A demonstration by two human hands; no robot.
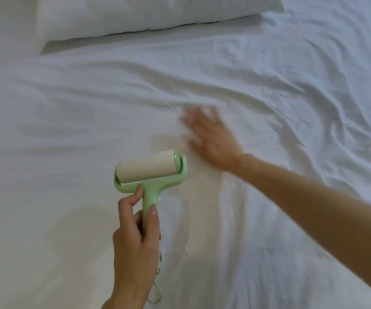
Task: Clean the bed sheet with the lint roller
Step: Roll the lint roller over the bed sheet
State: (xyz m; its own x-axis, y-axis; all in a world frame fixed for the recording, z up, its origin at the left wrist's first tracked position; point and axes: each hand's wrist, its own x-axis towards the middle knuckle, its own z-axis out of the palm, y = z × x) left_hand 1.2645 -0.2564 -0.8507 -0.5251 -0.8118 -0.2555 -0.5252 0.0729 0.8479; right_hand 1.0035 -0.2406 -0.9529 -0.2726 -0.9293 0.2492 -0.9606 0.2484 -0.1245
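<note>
Found the left hand (pixel 135 244) at 6 o'clock of the view, fingers and thumb curled round the handle of a pale green lint roller (pixel 151 175), index finger up against the yoke. Noted the cream drum just beyond that hand, toward 12 o'clock; cannot tell whether it touches the cloth beneath. Noted a green loop (pixel 155 291) hanging from the handle's end below the palm. Found the right hand (pixel 212 139) at 2 o'clock from the drum, just beside it, holding nothing, fingers straight and spread, palm down on the white bed sheet (pixel 68 121); blurred, so fingertip contact not certain. Recorded heavy creases in the sheet toward 3 o'clock, smoother cloth toward 9 o'clock. Recorded a white pillow (pixel 148 16) at 12 o'clock, lying on the sheet, well apart from both hands.
</note>
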